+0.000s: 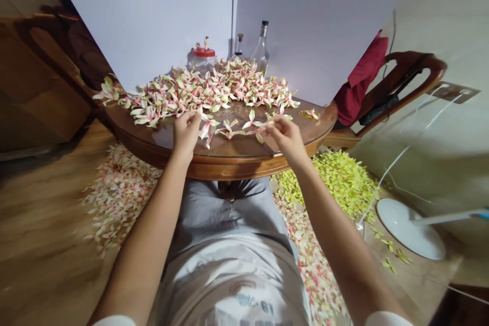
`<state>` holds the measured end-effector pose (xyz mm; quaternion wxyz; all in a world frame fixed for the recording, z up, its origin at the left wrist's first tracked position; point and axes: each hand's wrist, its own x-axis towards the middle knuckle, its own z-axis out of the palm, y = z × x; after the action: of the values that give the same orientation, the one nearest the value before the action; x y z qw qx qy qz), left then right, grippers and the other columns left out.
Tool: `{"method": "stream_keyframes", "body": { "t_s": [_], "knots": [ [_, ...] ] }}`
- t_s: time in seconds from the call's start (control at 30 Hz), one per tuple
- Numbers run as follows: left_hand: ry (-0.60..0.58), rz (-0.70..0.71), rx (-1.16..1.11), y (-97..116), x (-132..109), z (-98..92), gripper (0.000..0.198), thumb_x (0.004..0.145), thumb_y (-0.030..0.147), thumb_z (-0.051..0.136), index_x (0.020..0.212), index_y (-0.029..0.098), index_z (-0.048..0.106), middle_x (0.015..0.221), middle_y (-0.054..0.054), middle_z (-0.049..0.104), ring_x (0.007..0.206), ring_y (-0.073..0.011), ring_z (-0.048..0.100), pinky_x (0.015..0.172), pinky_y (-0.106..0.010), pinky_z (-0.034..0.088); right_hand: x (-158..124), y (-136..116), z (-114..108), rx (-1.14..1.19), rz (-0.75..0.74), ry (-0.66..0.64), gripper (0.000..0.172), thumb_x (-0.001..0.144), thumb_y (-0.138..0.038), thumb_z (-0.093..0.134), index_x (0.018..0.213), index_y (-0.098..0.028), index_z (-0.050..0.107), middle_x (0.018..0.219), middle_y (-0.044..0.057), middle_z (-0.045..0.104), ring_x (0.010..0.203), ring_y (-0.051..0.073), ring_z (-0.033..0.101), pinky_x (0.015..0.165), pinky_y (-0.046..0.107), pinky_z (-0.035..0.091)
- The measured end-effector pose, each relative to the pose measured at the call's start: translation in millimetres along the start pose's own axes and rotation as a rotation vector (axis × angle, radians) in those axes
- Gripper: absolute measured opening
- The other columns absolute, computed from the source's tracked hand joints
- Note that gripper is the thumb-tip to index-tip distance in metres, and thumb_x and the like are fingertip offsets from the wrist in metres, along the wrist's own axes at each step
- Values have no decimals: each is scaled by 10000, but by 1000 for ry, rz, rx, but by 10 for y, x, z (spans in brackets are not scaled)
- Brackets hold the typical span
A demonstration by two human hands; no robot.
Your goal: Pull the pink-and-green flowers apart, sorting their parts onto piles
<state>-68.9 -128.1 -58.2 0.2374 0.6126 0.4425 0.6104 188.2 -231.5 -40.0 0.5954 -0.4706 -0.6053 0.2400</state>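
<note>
My left hand is closed in a pinch on a pink-and-white artificial flower at the table's front. To the right, my right hand pinches another such flower, its thumb and forefinger together. Between the hands a loose row of these flowers hangs just above or on the table top; I cannot make out whether a thread joins them. Behind them lies a broad heap of the same flowers on the dark round table.
A red-lidded jar and two glass bottles stand behind the heap, against white panels. Yellow rubber bands lie at right. Floor piles are pink and yellow-green. A white round base, cords and a chair are at right.
</note>
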Motion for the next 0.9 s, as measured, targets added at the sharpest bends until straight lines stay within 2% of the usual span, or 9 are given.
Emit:
{"method": "stream_keyframes", "body": {
  "t_s": [0.1, 0.17, 0.23, 0.3, 0.37, 0.47, 0.6, 0.77, 0.9],
  "knots": [
    [-119, 37, 116, -79, 109, 50, 194, 821, 282, 543, 712, 158, 644, 717, -20, 634, 745, -171, 594, 726, -252, 463, 193, 103, 72, -254, -36, -170, 344, 894, -525, 618, 1010, -202, 634, 831, 41, 695, 772, 200, 652, 732, 327, 510],
    [-164, 63, 162, -108, 99, 25, 161, 795, 251, 574, 720, 154, 678, 767, -43, 686, 796, -197, 625, 812, -284, 480, 306, 175, 10, -468, -105, -148, 427, 915, -563, 571, 1119, -198, 656, 1002, 95, 678, 917, 240, 638, 851, 385, 504],
    [-167, 87, 206, -120, 58, -23, 197, 819, 264, 584, 877, 142, 727, 924, -87, 734, 907, -227, 654, 919, -325, 479, 448, 276, -165, -657, -135, -29, 533, 921, -614, 523, 1244, -207, 641, 1219, 157, 602, 1117, 305, 573, 990, 475, 448],
    [-154, 122, 236, -117, 23, -52, 354, 876, 310, 570, 1157, 134, 692, 1159, -141, 713, 1074, -248, 651, 1006, -359, 463, 614, 412, -401, -777, -90, 86, 629, 925, -657, 464, 1346, -207, 590, 1376, 198, 514, 1282, 367, 470, 1093, 563, 343],
    [-163, 162, 250, -100, 17, -36, 480, 920, 350, 553, 1352, 144, 582, 1345, -170, 632, 1222, -250, 606, 1068, -372, 441, 765, 555, -611, -801, -27, 71, 687, 936, -677, 406, 1376, -173, 558, 1448, 220, 482, 1365, 395, 406, 1141, 599, 262],
    [-229, 177, 265, -46, 36, 71, 484, 953, 380, 532, 1382, 156, 555, 1411, -173, 589, 1284, -257, 579, 1117, -399, 414, 868, 677, -731, -735, 26, -59, 737, 954, -700, 309, 1334, -125, 567, 1396, 225, 565, 1296, 373, 509, 1106, 548, 356],
    [-354, 137, 285, 63, -6, 271, 479, 986, 424, 486, 1347, 124, 582, 1351, -188, 629, 1196, -281, 636, 1076, -431, 455, 779, 587, -500, -674, 15, -153, 774, 956, -729, 243, 1271, -122, 605, 1277, 189, 670, 1150, 328, 624, 1028, 463, 452],
    [-400, 168, 270, 153, -145, 520, 477, 1015, 431, 437, 1355, 122, 566, 1336, -166, 643, 1204, -260, 630, 1044, -394, 483, 633, 384, -97, -612, -58, -184, 769, 968, -716, 247, 1350, -126, 560, 1346, 172, 641, 1229, 293, 597, 1062, 410, 432],
    [-414, 244, 288, 199, -227, 654, 450, 1009, 412, 470, 1347, 133, 573, 1393, -154, 605, 1269, -262, 584, 1099, -390, 435, 570, 367, -18, -634, -152, -185, 754, 980, -701, 227, 1371, -150, 561, 1394, 175, 601, 1317, 295, 530, 1122, 444, 377]
  ]
}}
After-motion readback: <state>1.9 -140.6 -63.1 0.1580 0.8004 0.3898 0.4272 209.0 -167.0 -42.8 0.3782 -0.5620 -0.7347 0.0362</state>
